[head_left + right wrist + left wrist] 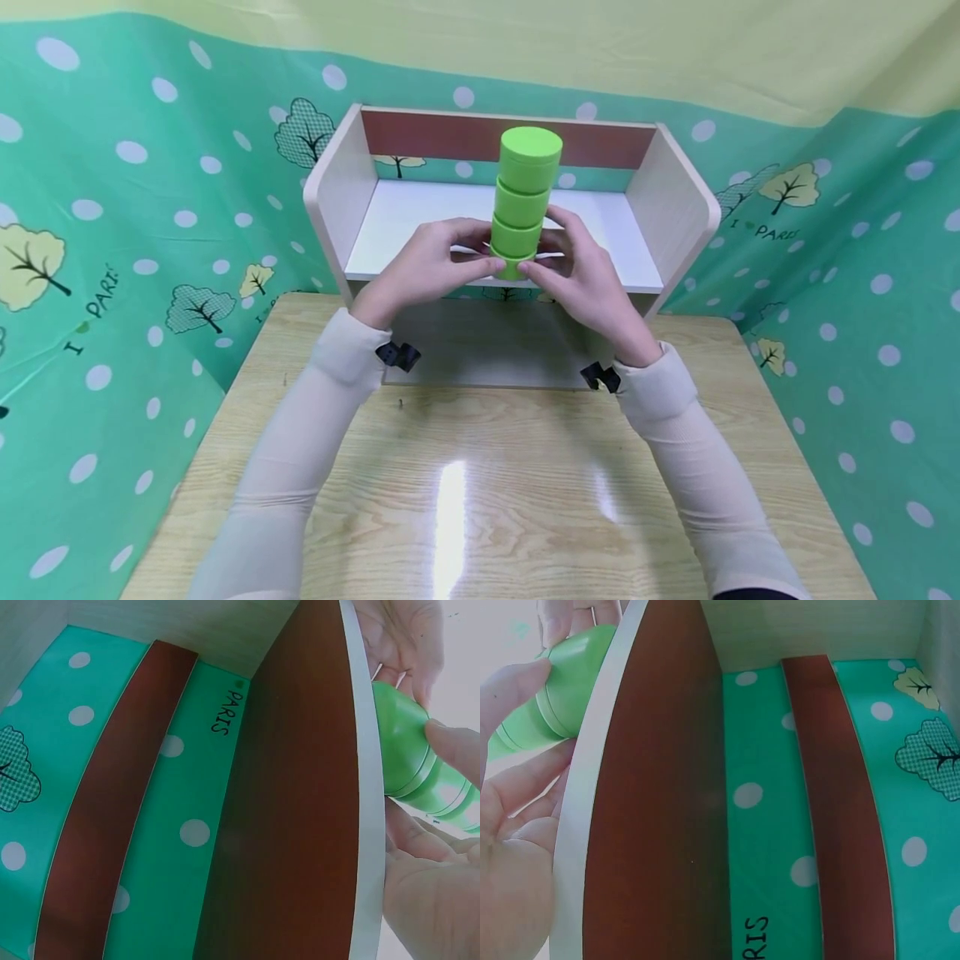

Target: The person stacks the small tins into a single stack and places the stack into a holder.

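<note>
A tall stack of round bright green containers (517, 204) stands near the front edge of the white shelf board (435, 212), its top flat and closed. From the left side my left hand (435, 258) holds the lowest part, thumb in front and fingers partly behind. My right hand (583, 271) holds the same part from the right, both thumbs close together at the front. Both wrist views look under the board, where the base of the green stack (574, 682) shows at the edge between the fingers. Fingertips behind the stack are partly hidden.
The small shelf unit has upright side panels (678, 200) and a reddish-brown back rail (442, 136). It stands at the back of a wooden table (375, 475). A green dotted curtain (150, 208) hangs behind and on both sides.
</note>
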The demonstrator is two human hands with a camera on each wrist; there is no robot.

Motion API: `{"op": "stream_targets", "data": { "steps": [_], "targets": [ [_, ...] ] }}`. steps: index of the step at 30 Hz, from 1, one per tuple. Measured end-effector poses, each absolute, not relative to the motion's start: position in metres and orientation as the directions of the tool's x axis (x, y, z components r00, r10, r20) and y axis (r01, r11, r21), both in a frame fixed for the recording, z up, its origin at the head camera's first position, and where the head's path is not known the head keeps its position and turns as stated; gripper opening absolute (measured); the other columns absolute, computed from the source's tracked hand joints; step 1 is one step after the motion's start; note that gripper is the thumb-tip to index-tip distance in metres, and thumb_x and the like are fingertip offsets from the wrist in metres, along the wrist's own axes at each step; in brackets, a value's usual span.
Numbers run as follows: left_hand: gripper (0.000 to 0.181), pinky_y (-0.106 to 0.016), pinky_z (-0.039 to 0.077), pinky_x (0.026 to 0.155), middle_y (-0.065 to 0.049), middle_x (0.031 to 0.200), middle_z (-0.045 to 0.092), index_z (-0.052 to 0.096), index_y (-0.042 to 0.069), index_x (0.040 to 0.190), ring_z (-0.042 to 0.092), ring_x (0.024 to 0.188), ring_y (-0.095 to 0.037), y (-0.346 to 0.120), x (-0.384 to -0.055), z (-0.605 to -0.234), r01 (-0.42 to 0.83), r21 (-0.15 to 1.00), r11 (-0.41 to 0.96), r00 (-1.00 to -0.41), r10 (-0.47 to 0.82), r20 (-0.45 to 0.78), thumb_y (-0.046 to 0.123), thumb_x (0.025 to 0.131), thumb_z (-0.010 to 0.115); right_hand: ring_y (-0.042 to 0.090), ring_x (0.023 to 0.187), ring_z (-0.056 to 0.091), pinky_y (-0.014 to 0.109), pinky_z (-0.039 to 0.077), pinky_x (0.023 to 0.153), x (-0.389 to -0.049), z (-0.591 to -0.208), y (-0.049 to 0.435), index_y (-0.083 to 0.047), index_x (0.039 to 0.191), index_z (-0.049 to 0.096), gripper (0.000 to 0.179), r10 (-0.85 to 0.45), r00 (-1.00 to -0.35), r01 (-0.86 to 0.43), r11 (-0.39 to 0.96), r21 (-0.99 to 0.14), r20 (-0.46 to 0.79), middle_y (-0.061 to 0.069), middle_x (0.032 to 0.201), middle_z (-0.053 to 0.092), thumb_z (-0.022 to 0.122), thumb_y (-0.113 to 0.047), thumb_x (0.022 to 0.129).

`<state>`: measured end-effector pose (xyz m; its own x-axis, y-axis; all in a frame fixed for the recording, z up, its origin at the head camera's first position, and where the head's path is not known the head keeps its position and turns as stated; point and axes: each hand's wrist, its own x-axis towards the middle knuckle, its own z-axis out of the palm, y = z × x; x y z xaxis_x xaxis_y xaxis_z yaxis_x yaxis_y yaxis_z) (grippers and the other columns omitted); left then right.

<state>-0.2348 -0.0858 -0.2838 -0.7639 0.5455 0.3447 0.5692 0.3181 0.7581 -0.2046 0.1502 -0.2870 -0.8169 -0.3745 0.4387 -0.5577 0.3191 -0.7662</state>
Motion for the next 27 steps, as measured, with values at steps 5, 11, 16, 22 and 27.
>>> {"op": "stream_targets", "data": {
  "steps": [5, 11, 16, 22, 27],
  "targets": [
    [0.045, -0.025, 0.054, 0.092, 0.004, 0.119, 0.066, 0.064, 0.011, 0.131, 0.063, 0.102, -0.008, -0.0857, -0.2361, -0.2844, 0.564, 0.755, 0.333, -0.773, 0.534, 0.342, 0.033, 0.093, 0.072, 0.02, 0.112, 0.064, 0.032, 0.057, 0.091, -0.2097, -0.2895, 0.1511, -0.016, 0.154, 0.031, 0.072, -0.38, -0.815, -0.563, 0.334, -0.756, 0.438, 0.011, 0.132, 0.062, 0.071, -0.01, 0.094],
    [0.047, -0.026, 0.055, 0.09, 0.003, 0.12, 0.066, 0.063, 0.012, 0.133, 0.065, 0.102, -0.008, -0.0841, -0.2364, -0.2848, 0.543, 0.759, 0.36, -0.796, 0.509, 0.328, 0.036, 0.094, 0.071, 0.019, 0.113, 0.063, 0.03, 0.056, 0.092, -0.212, -0.29, 0.1489, -0.014, 0.154, 0.028, 0.072, -0.369, -0.821, -0.563, 0.394, -0.727, 0.435, 0.013, 0.135, 0.06, 0.07, -0.014, 0.095],
    [0.046, -0.028, 0.055, 0.09, 0.0, 0.12, 0.067, 0.063, 0.01, 0.133, 0.065, 0.103, -0.011, -0.0826, -0.2364, -0.2844, 0.527, 0.761, 0.38, -0.814, 0.482, 0.323, 0.034, 0.095, 0.07, 0.02, 0.11, 0.065, 0.03, 0.056, 0.092, -0.2141, -0.2898, 0.1475, -0.012, 0.154, 0.028, 0.074, -0.345, -0.837, -0.546, 0.468, -0.695, 0.425, 0.014, 0.133, 0.061, 0.071, -0.016, 0.095],
    [0.045, -0.028, 0.055, 0.091, -0.004, 0.122, 0.066, 0.062, 0.007, 0.133, 0.065, 0.105, -0.014, -0.0807, -0.2368, -0.2854, 0.507, 0.755, 0.416, -0.836, 0.45, 0.313, 0.03, 0.095, 0.071, 0.023, 0.107, 0.066, 0.035, 0.057, 0.091, -0.2152, -0.2904, 0.1453, -0.009, 0.153, 0.03, 0.074, -0.32, -0.843, -0.538, 0.518, -0.666, 0.432, 0.016, 0.127, 0.063, 0.073, -0.017, 0.094],
    [0.045, -0.028, 0.055, 0.089, -0.004, 0.118, 0.068, 0.063, 0.006, 0.131, 0.065, 0.102, -0.013, -0.0796, -0.237, -0.2865, 0.486, 0.759, 0.433, -0.854, 0.421, 0.307, 0.03, 0.094, 0.072, 0.023, 0.106, 0.066, 0.034, 0.057, 0.091, -0.2151, -0.2913, 0.1442, -0.008, 0.152, 0.031, 0.074, -0.312, -0.842, -0.538, 0.543, -0.645, 0.44, 0.016, 0.124, 0.063, 0.074, -0.017, 0.093]
  ]
}}
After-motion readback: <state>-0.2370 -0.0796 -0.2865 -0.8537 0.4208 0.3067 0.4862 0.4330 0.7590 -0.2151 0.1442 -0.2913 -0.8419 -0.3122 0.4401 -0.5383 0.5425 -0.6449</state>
